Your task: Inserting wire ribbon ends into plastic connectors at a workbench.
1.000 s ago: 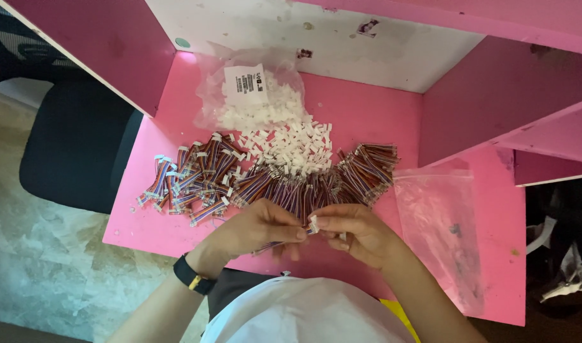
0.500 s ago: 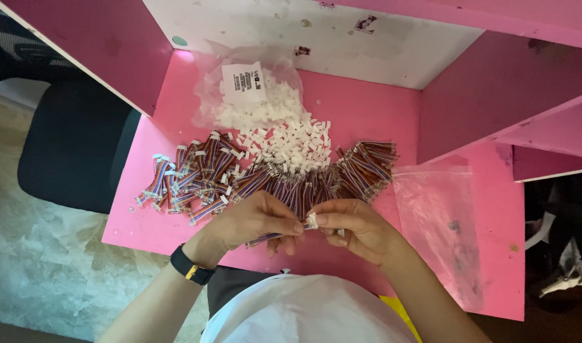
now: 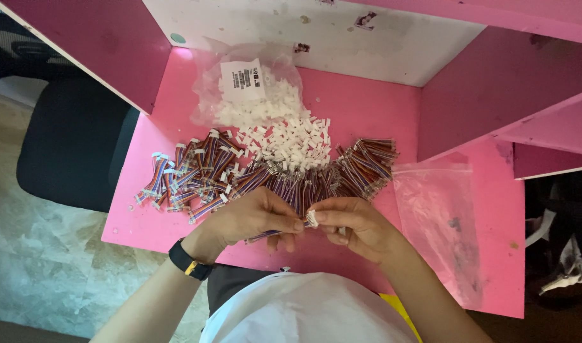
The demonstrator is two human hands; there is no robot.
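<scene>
Striped wire lead (image 3: 265, 235), a short multicoloured cable, sits pinched in the left hand (image 3: 250, 219) near the front edge of the pink tabletop (image 3: 138, 222), its free end meeting a small white connector (image 3: 311, 218) gripped by the thumb and fingertips of the right hand (image 3: 354, 225); both hands are closed on their pieces and touch at the middle. On the left wrist is one black watch band (image 3: 189, 260). Behind the hands, running left to right, lie a spread of finished leads (image 3: 189, 174), too many to count, then a heap of loose white connectors (image 3: 288, 143) spilling from one clear bag (image 3: 246, 89) at the back, then a fan of bare leads (image 3: 364, 165). One flat, seemingly empty clear bag (image 3: 440, 216) lies towards the right edge.
</scene>
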